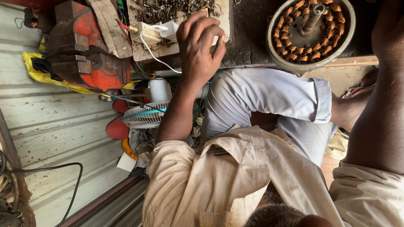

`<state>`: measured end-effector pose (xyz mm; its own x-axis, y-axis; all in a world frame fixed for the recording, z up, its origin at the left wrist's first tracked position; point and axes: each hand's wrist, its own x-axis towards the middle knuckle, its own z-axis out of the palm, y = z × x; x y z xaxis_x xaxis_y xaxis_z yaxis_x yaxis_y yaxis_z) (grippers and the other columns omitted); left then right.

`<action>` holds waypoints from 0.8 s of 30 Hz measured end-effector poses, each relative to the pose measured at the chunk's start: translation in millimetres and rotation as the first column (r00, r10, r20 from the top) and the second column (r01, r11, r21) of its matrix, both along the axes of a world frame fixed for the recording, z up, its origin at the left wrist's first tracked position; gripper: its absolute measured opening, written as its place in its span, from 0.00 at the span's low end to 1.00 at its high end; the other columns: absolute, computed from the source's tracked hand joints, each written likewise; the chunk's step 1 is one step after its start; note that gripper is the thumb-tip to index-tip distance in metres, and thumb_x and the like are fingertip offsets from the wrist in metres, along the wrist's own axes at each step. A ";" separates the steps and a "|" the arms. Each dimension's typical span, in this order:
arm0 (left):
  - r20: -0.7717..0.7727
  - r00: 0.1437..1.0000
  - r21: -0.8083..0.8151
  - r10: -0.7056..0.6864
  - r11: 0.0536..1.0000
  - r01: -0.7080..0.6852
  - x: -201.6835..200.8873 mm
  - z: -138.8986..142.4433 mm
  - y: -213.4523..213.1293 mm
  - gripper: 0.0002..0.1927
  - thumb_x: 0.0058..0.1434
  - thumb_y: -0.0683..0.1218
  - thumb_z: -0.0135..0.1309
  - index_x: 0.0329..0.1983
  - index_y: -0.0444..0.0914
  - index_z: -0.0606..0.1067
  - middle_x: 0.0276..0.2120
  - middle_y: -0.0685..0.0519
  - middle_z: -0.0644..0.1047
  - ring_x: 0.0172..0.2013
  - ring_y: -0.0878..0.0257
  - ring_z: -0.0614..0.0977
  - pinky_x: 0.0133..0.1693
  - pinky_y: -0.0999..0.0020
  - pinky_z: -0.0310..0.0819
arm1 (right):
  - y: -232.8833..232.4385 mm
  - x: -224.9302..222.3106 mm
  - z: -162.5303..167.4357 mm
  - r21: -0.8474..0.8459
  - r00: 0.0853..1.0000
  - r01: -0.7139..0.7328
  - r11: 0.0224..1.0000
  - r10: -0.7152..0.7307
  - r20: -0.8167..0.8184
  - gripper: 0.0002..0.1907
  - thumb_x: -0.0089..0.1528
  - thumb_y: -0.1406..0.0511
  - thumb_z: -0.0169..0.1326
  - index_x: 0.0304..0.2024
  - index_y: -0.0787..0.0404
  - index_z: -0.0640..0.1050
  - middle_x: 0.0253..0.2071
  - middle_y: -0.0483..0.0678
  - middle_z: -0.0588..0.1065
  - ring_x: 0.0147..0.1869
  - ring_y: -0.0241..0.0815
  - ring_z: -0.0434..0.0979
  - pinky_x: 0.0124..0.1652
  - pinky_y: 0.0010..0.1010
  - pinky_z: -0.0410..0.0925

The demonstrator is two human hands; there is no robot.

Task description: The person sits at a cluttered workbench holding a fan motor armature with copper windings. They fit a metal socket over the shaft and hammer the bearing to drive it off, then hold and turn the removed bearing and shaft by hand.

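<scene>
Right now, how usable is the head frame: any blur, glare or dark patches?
Head view: soft daylight, no hard glare. The left hand and the copper-wound stator are sharp. The right hand and its forearm sit in deep shadow at the frame edge, so detail is lost. Hair at the bottom edge is too close and out of focus. The white adapter is bright, with its edges readable.

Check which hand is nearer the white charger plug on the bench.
Left. The left hand hovers just beside the white charger plug, fingers curled. The right hand is far across, past the copper-wound stator, partly cut off by the frame edge.
</scene>
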<state>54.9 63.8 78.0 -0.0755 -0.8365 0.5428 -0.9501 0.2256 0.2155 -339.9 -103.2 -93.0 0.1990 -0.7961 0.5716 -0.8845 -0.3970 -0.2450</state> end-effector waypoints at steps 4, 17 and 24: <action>0.110 0.994 0.011 0.012 1.000 -0.013 5.3 -1.2 -2.5 0.06 0.66 0.44 0.63 0.41 0.42 0.76 0.56 0.54 0.74 0.69 0.52 0.63 0.69 0.46 0.52 | 0.2 -3.8 -3.6 0.032 1.000 0.004 0.999 -0.004 0.018 0.12 0.73 0.63 0.56 0.36 0.62 0.79 0.28 0.53 0.76 0.28 0.51 0.77 0.25 0.37 0.66; 0.136 0.983 0.028 0.120 0.992 -0.125 -11.0 1.9 -18.0 0.05 0.68 0.45 0.59 0.42 0.40 0.76 0.57 0.53 0.74 0.71 0.49 0.61 0.71 0.35 0.44 | 12.4 7.9 92.7 -0.099 0.961 -0.213 0.972 0.227 0.160 0.22 0.62 0.72 0.61 0.57 0.64 0.70 0.54 0.59 0.72 0.59 0.64 0.70 0.55 0.50 0.65; 0.149 0.967 0.017 0.207 0.977 -0.212 -13.9 -1.5 -27.8 0.06 0.68 0.47 0.59 0.39 0.40 0.77 0.55 0.53 0.74 0.70 0.50 0.63 0.70 0.34 0.42 | 14.7 16.6 107.4 -0.079 0.963 -0.200 0.977 0.211 0.167 0.27 0.61 0.72 0.59 0.62 0.64 0.68 0.54 0.59 0.71 0.58 0.63 0.71 0.56 0.50 0.65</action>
